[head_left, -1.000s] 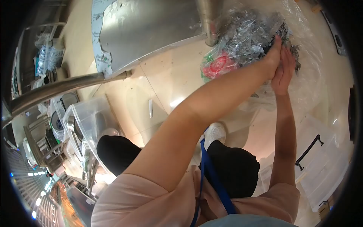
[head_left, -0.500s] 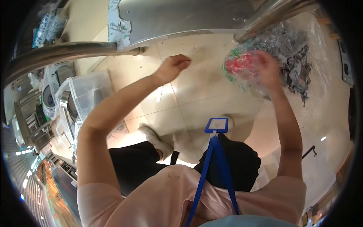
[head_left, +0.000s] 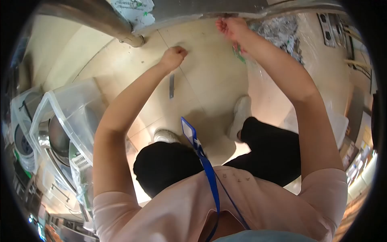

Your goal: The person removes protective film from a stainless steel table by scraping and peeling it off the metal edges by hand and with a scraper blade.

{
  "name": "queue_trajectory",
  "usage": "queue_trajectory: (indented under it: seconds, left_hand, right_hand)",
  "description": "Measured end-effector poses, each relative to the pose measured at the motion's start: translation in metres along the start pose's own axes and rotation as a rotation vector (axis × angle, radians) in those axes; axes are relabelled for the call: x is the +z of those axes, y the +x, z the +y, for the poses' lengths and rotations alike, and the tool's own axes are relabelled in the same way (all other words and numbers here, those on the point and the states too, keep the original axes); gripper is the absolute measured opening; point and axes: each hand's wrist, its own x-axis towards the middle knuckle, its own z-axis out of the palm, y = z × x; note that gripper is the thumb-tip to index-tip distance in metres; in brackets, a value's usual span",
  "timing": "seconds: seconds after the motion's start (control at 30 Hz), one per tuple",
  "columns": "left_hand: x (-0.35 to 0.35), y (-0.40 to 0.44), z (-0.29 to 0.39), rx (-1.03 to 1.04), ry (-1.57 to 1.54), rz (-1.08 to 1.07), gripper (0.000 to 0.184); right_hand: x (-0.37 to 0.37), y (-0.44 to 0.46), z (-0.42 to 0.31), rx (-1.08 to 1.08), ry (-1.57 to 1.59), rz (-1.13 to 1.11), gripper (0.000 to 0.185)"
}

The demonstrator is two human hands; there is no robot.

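The right hand (head_left: 231, 29) has shifted from the bagged scrap (head_left: 282, 32), now unhandled on the floor (head_left: 211, 76) beside its forearm, toward the table (head_left: 189, 12); the left hand (head_left: 174, 59) hovers; both are curled, grip undeterminable.

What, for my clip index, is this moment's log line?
left hand: curled above floor; right hand: by metal panel, contact unclear; thin strip: on floor

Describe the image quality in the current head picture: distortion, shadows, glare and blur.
Head view: fisheye distortion, with black curved borders and a bowed-looking metal pipe; head view: soft shadow on the floor between the shoes; head view: glaring lights near the lower-left edge, where detail smears.
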Motion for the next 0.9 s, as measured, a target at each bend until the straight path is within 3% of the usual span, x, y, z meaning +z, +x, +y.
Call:
queue_trajectory:
  seconds: [0.07, 0.13, 0.3, 0.4, 0.47, 0.5, 0.53, 0.6, 0.63, 0.73, 0.8, 0.83, 0.87, 0.9]
  left_hand:
    - [0.005, 0.003, 0.0, 0.057, -0.047, -0.043, 0.022]
    - [0.008, -0.007, 0.0, 0.045, -0.185, -0.027, 0.022]
    - [-0.006, -0.009, 0.001, 0.123, -0.371, 0.198, 0.022]
    - [-0.003, -0.009, -0.016, 0.124, -0.33, 0.209, 0.021]
    - [-0.005, -0.023, -0.018, 0.109, -0.275, 0.16, 0.02]
    - [-0.005, -0.032, -0.024, 0.086, -0.261, 0.15, 0.019]
    - [-0.009, -0.035, -0.028, 0.078, -0.244, 0.147, 0.019]
    - [-0.017, -0.031, -0.027, 0.07, -0.227, 0.162, 0.019]
    - [-0.02, -0.031, -0.028, 0.059, -0.234, 0.182, 0.019]
    - [-0.02, -0.034, -0.032, -0.008, -0.241, 0.195, 0.019]
    - [-0.023, -0.031, -0.028, -0.023, -0.233, 0.184, 0.019]
    - [-0.025, -0.031, -0.025, -0.028, -0.218, 0.155, 0.02]
    - [-0.026, -0.03, -0.023, -0.03, -0.208, 0.13, 0.02]
    - [-0.025, -0.029, -0.021, -0.039, -0.205, 0.105, 0.02]
  right_hand:
    - [-0.035, 0.039, 0.012, -0.104, -0.656, 0.07, 0.02]
    - [-0.07, 0.034, 0.03, -0.197, -1.095, 0.122, 0.024]
    - [-0.084, 0.063, 0.051, -0.6, -1.444, 0.334, 0.03]
    - [-0.082, 0.142, 0.086, -0.561, -1.578, 0.43, 0.028]
    - [-0.041, 0.107, 0.097, -0.639, -1.929, 0.255, 0.025]
    - [-0.012, 0.101, 0.123, -0.596, -1.785, 0.445, 0.022]
    - [0.002, 0.17, 0.19, -0.612, -1.914, 0.344, 0.021]
    - [0.047, 0.064, 0.179, -1.129, -1.052, 0.456, 0.019]
    - [0.059, 0.03, 0.17, -1.245, -1.103, 0.38, 0.019]
    - [0.036, -0.003, 0.155, -1.221, -1.325, -0.079, 0.017]
    - [0.009, 0.009, 0.154, -1.188, -1.111, 0.048, 0.016]
    - [-0.017, 0.002, 0.125, -1.337, -1.039, 0.077, 0.016]
    - [-0.049, 0.006, 0.097, -1.532, -0.964, 0.255, 0.016]
    - [-0.078, -0.008, 0.066, -1.378, -0.916, 0.423, 0.02]
